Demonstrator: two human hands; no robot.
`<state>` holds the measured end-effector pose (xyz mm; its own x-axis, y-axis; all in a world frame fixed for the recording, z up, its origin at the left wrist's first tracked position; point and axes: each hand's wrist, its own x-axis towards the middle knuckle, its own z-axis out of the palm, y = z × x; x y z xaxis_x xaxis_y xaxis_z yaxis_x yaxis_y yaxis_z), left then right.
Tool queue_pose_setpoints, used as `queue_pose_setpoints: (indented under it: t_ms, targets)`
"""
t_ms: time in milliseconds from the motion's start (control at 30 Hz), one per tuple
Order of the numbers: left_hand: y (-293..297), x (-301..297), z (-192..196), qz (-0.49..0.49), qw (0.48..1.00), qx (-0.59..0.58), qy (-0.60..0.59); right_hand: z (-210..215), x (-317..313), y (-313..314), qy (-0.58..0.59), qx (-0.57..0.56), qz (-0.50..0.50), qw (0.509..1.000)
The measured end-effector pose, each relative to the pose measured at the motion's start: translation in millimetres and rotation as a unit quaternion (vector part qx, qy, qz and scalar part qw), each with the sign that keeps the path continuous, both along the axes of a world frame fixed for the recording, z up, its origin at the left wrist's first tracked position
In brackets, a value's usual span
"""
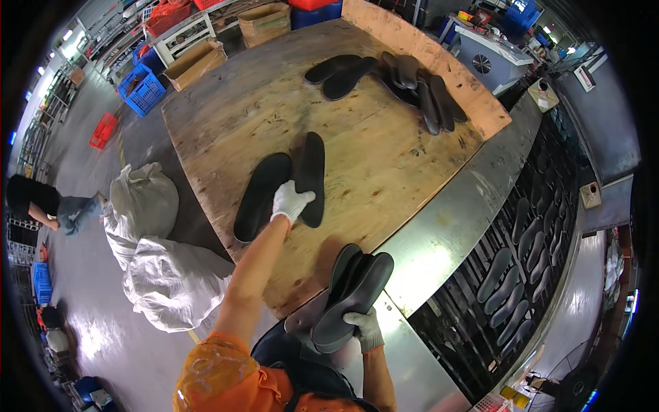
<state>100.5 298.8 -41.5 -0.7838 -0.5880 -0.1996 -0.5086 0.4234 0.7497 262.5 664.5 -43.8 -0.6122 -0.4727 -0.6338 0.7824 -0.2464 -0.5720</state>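
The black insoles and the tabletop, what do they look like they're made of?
Black insoles: probably foam or rubber, matte, thin and evenly dark.
Tabletop: plywood by the look, bare and worn, with visible grain and stains.

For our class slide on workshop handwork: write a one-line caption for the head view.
Gloved left hand on two black insoles on a wooden table; right hand grips a stack of insoles.

White knit gloves cover the left grip (291, 200) and right grip (366, 328) (short orange patterned sleeves, dark apron).
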Motion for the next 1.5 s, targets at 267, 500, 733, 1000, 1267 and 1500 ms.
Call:
queue_pose_setpoints:
  t_ms: [267,500,733,1000,1267,1500]
  targets:
    - [-42,71,46,0.041,0.958,-0.271,-0.088,16,-3,33,0.058,0.069,0.001,0.996]
    - [-68,89,12,-0.034,0.999,-0.019,-0.036,28,-3,54,0.123,0.035,-0.121,0.984]
    - [48,129,-4,-0.108,0.986,0.126,-0.033,10,24,123,0.155,0.166,-0.232,0.946]
    - [293,134,15,-0.286,0.918,0.266,-0.060,12,56,252,0.114,0.134,-0.361,0.916]
    - [494,108,8,-0.381,0.859,0.329,-0.090,19,62,419,0.130,0.208,-0.394,0.886]
    - [590,98,-31,-0.342,0.853,0.379,-0.107,3,44,523,0.096,0.481,-0.312,0.814]
